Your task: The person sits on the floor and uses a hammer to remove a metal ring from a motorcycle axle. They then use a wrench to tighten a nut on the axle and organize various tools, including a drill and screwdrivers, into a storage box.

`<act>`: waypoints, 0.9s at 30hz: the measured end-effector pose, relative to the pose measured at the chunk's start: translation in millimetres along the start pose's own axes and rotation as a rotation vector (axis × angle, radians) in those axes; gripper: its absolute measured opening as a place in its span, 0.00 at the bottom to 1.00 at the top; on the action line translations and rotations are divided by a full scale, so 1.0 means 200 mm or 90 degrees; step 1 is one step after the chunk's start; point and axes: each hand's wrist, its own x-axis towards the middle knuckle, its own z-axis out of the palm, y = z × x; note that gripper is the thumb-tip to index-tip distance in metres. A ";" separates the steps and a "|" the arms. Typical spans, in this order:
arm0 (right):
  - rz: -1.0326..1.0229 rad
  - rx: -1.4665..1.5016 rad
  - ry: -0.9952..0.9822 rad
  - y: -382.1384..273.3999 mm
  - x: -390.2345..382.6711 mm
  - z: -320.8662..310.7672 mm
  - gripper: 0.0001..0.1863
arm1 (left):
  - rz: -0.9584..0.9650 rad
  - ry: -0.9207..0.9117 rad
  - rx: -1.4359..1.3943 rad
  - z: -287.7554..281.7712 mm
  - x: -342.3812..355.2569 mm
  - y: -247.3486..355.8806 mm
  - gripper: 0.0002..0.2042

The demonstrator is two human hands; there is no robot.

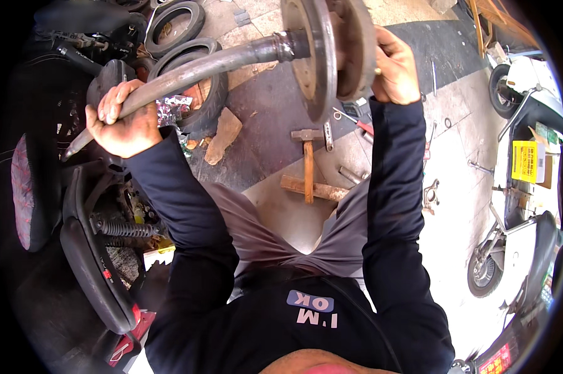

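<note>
The curved metal pipe [219,65] is held up above the floor [262,140], its long axis running from near left to far right, where paired metal discs [358,50] sit around it. The left hand [128,124] is curled closed about the near-left end; the right hand [397,71], partly bent, grips the outer disc's rim. Far right, a yellow-fronted carton [524,161] hides its contents.

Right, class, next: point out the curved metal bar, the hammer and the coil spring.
Curved metal bar [208,67], head view: mid-shaft.
Hammer [309,163], head view: wooden handle.
Coil spring [128,229], head view: middle coils.
</note>
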 end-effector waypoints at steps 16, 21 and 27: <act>-0.161 -0.507 -0.138 -0.53 -0.20 0.49 0.21 | -0.121 0.066 0.177 -0.42 -0.10 -0.55 0.25; -0.208 -0.562 -0.134 -0.51 -0.24 0.62 0.19 | -0.129 0.047 0.207 -0.38 -0.15 -0.56 0.23; -0.316 -0.640 -0.074 -0.49 -0.22 0.66 0.17 | -0.143 0.024 0.211 -0.37 -0.16 -0.54 0.20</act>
